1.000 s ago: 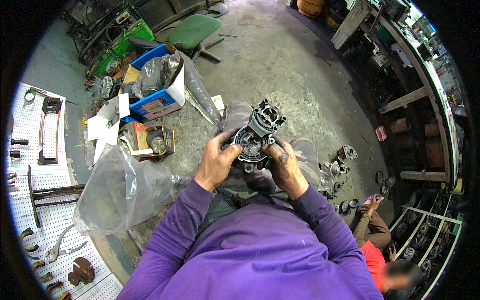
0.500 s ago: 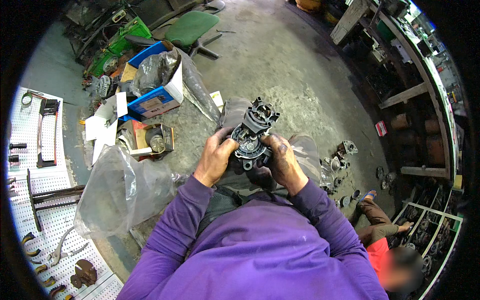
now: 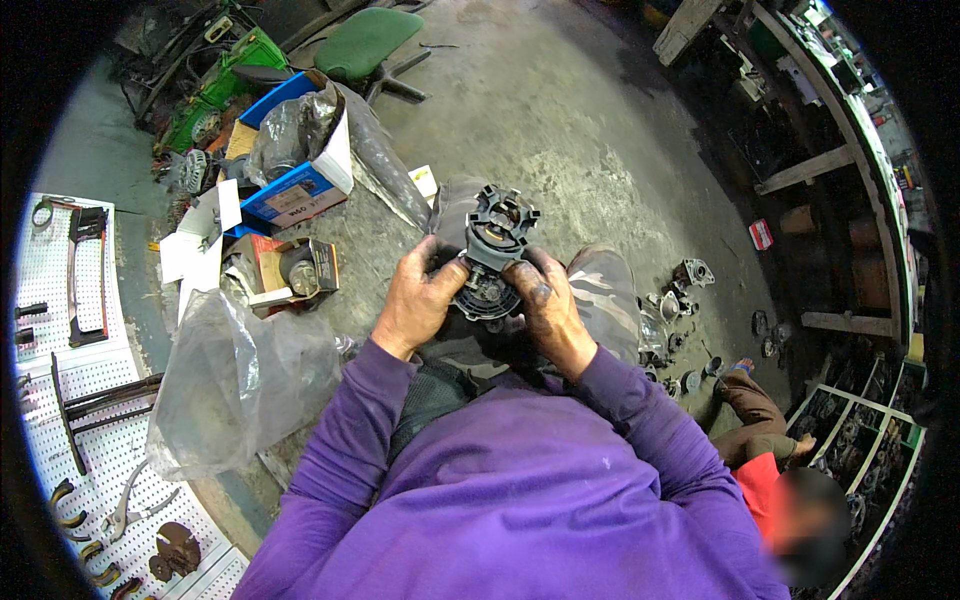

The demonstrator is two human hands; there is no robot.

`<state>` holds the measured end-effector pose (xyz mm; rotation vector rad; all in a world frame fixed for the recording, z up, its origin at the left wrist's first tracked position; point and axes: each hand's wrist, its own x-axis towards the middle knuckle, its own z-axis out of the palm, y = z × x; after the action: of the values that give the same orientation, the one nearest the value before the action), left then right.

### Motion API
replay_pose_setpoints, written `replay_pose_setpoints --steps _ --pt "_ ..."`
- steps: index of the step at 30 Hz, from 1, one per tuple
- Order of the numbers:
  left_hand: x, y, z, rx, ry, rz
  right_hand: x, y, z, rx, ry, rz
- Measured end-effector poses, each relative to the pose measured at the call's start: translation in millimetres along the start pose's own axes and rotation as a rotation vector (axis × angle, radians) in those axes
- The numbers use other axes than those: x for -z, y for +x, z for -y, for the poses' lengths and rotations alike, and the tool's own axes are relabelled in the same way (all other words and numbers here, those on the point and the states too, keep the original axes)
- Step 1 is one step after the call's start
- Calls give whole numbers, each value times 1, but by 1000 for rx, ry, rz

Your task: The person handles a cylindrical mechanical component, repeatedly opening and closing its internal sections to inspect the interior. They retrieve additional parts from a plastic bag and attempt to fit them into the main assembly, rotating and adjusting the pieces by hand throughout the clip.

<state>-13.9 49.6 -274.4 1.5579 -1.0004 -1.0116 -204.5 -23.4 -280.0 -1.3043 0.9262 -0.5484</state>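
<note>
Above my lap, a round metal motor housing (image 3: pixel 487 298) is held between my two hands. A black notched ring piece (image 3: pixel 498 240) with an open middle sits at its far side, overlapping it. My left hand (image 3: pixel 415 298) is closed on the left edge, thumb on top near where the two pieces meet. My right hand (image 3: pixel 555 308), smudged dark, grips the right edge with its thumb pressed near the same joint. The fingers under the housing are hidden, and I cannot tell whether the two pieces are fastened together.
A blue box (image 3: pixel 290 195) with plastic wrap, a smaller open carton (image 3: pixel 300 275) and a clear plastic bag (image 3: pixel 235 390) lie left. Beyond is a green chair (image 3: pixel 370 45). Loose metal parts (image 3: pixel 690 272) lie right, near a seated person (image 3: pixel 765 490) and a rack (image 3: pixel 885 425).
The black ring piece has tilted toward me and shifted left, covering more of the housing. My right thumb has moved inward to the joint. The whole view has shifted slightly.
</note>
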Motion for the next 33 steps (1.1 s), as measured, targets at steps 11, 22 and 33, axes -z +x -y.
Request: replay_pose_setpoints --steps 11,22,33 --pt "-1 -7 3 69 18 -62 -6 10 -13 30 63 -30" --pt "-4 -17 -12 108 -135 50 11 1 -6 -92 371 135" --pt "-7 -13 9 20 -126 30 -1 19 -24 -9 361 80"
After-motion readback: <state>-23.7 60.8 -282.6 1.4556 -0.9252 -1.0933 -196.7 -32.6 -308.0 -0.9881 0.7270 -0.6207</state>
